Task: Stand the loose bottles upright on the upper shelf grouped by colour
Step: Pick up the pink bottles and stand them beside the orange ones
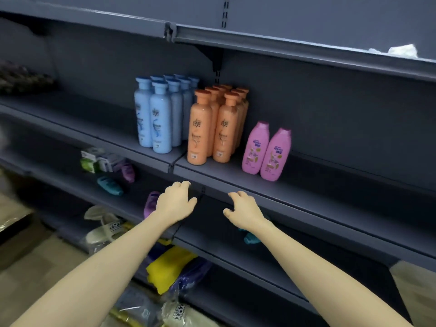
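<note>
On the upper shelf [236,178] stand several blue bottles [160,119], several orange bottles [212,128] and two pink bottles [266,152], each colour in its own group. One shelf down lie loose bottles: a purple one [128,172], a teal one [109,185], another purple one [149,205] and a teal one [251,237]. My left hand [175,201] hovers in front of the second purple bottle, fingers loosely curled, holding nothing. My right hand [243,210] hangs just above the right teal bottle, also holding nothing.
Small green and white boxes [94,159] sit at the left of the lower shelf. Below are white slippers [103,227] in a bag and yellow and blue packets [169,267]. A dark patterned item [23,76] lies far left on the upper shelf.
</note>
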Action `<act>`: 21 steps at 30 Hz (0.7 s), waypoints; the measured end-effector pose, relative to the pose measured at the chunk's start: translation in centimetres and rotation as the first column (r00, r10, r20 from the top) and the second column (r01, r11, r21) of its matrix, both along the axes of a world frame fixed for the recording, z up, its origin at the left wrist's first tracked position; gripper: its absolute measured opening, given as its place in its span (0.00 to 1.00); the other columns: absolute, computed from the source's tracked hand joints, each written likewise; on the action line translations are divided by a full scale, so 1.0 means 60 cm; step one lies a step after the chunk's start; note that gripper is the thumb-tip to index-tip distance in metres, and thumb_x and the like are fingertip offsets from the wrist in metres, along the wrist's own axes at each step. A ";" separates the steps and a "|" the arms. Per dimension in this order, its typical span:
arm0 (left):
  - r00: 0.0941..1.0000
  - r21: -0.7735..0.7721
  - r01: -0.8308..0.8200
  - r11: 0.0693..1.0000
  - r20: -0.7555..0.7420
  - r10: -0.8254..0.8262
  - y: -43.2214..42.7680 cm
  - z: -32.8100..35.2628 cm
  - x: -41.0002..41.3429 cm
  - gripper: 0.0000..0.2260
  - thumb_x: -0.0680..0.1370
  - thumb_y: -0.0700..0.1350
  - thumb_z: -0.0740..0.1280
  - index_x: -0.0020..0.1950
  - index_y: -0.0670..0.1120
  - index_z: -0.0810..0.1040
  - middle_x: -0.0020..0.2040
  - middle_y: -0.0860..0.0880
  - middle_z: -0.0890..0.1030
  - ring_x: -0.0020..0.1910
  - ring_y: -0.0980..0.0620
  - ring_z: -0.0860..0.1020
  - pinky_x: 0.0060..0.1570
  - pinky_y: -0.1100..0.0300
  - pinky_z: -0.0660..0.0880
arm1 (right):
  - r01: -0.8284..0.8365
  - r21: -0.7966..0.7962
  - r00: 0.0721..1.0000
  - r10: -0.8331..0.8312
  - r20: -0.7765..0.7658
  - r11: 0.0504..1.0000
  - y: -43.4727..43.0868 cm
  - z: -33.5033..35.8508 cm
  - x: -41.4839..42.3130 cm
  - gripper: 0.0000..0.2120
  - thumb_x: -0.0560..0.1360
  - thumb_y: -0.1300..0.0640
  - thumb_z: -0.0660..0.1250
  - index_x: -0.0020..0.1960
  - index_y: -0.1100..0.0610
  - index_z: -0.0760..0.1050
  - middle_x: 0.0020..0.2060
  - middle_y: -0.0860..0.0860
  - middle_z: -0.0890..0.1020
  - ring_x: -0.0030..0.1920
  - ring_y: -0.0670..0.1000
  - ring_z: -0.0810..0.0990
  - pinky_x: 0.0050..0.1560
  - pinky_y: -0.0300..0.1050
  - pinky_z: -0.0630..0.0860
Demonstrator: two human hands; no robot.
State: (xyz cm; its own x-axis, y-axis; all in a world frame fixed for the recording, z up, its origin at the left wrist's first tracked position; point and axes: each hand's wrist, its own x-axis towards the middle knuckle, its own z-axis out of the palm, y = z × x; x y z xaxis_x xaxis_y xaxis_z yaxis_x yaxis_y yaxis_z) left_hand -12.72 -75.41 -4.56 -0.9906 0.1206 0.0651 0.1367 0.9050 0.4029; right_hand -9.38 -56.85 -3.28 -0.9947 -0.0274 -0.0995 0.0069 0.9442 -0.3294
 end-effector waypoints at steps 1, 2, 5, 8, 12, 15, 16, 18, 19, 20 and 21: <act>1.000 -0.002 -0.027 1.000 0.012 0.027 -0.014 -0.004 0.011 0.23 0.78 0.52 0.61 0.71 0.46 0.63 0.67 0.43 0.70 0.64 0.42 0.70 0.56 0.50 0.71 | -0.025 0.005 0.999 0.025 0.025 1.000 -0.012 -0.006 0.002 0.26 0.78 0.52 0.60 0.73 0.57 0.60 0.71 0.56 0.64 0.70 0.60 0.62 0.68 0.54 0.65; 0.998 -0.003 -0.058 0.998 0.023 0.059 -0.031 -0.009 0.022 0.23 0.78 0.52 0.61 0.71 0.46 0.63 0.67 0.43 0.69 0.64 0.42 0.69 0.56 0.50 0.70 | -0.054 0.009 0.997 0.053 0.049 0.999 -0.027 -0.012 0.003 0.26 0.78 0.52 0.60 0.74 0.57 0.60 0.71 0.57 0.63 0.70 0.60 0.61 0.68 0.54 0.65; 0.986 -0.022 -0.158 0.987 0.055 0.159 -0.083 -0.023 0.053 0.23 0.78 0.52 0.61 0.71 0.46 0.64 0.66 0.43 0.70 0.64 0.41 0.69 0.57 0.49 0.70 | -0.147 0.021 0.984 0.144 0.105 0.989 -0.074 -0.027 0.005 0.26 0.79 0.52 0.59 0.74 0.56 0.59 0.72 0.57 0.62 0.71 0.61 0.61 0.67 0.56 0.65; 0.967 -0.046 -0.235 0.971 0.091 0.239 -0.136 -0.039 0.081 0.23 0.78 0.53 0.61 0.70 0.45 0.64 0.66 0.43 0.70 0.64 0.41 0.69 0.59 0.48 0.70 | -0.235 0.025 0.963 0.229 0.144 0.972 -0.127 -0.041 0.004 0.25 0.79 0.52 0.59 0.74 0.57 0.60 0.72 0.58 0.62 0.71 0.62 0.61 0.67 0.56 0.65; 0.929 -0.058 -0.338 0.939 0.140 0.343 -0.196 -0.056 0.116 0.24 0.78 0.53 0.61 0.71 0.46 0.63 0.66 0.43 0.69 0.65 0.41 0.69 0.59 0.48 0.70 | -0.329 0.008 0.932 0.323 0.161 0.944 -0.196 -0.061 -0.001 0.25 0.78 0.52 0.60 0.72 0.58 0.62 0.70 0.58 0.64 0.69 0.62 0.64 0.66 0.56 0.67; 0.896 -0.077 -0.400 0.913 0.177 0.407 -0.240 -0.065 0.136 0.23 0.78 0.53 0.60 0.70 0.46 0.64 0.66 0.43 0.70 0.65 0.41 0.69 0.60 0.48 0.70 | -0.394 -0.008 0.904 0.389 0.180 0.919 -0.247 -0.072 -0.006 0.26 0.77 0.52 0.61 0.73 0.57 0.61 0.70 0.57 0.65 0.68 0.61 0.65 0.66 0.55 0.67; 0.883 -0.075 -0.422 0.903 0.191 0.428 -0.255 -0.068 0.140 0.22 0.78 0.54 0.60 0.69 0.46 0.65 0.65 0.43 0.70 0.64 0.41 0.69 0.59 0.48 0.70 | -0.415 -0.012 0.893 0.409 0.189 0.910 -0.263 -0.077 -0.008 0.26 0.77 0.52 0.61 0.73 0.57 0.61 0.69 0.57 0.65 0.68 0.61 0.65 0.65 0.55 0.67; 0.861 -0.071 -0.459 0.886 0.212 0.463 -0.280 -0.072 0.148 0.20 0.78 0.54 0.60 0.67 0.47 0.66 0.64 0.44 0.71 0.64 0.41 0.70 0.59 0.48 0.70 | -0.456 -0.016 0.870 0.449 0.204 0.890 -0.295 -0.084 -0.014 0.26 0.77 0.52 0.61 0.73 0.57 0.61 0.69 0.57 0.66 0.68 0.61 0.65 0.65 0.55 0.67; 0.852 -0.073 -0.474 0.878 0.215 0.478 -0.293 -0.074 0.149 0.20 0.78 0.54 0.61 0.67 0.47 0.66 0.64 0.44 0.71 0.64 0.41 0.70 0.59 0.48 0.70 | -0.474 -0.012 0.860 0.466 0.207 0.881 -0.311 -0.088 -0.018 0.26 0.77 0.51 0.61 0.72 0.57 0.61 0.69 0.57 0.66 0.68 0.61 0.65 0.66 0.55 0.67; 0.843 -0.080 -0.487 0.870 0.219 0.491 -0.305 -0.076 0.150 0.21 0.78 0.54 0.61 0.67 0.47 0.66 0.64 0.43 0.71 0.64 0.41 0.70 0.59 0.48 0.70 | -0.488 -0.009 0.853 0.479 0.209 0.873 -0.326 -0.091 -0.022 0.26 0.77 0.51 0.61 0.72 0.57 0.62 0.69 0.57 0.66 0.68 0.62 0.65 0.66 0.55 0.67; 0.835 -0.087 -0.497 0.863 0.223 0.504 -0.316 -0.078 0.151 0.21 0.78 0.54 0.60 0.68 0.46 0.65 0.64 0.43 0.70 0.64 0.41 0.69 0.59 0.48 0.70 | -0.500 -0.008 0.846 0.490 0.210 0.866 -0.341 -0.093 -0.027 0.25 0.77 0.51 0.61 0.72 0.58 0.62 0.69 0.58 0.66 0.68 0.62 0.65 0.66 0.55 0.67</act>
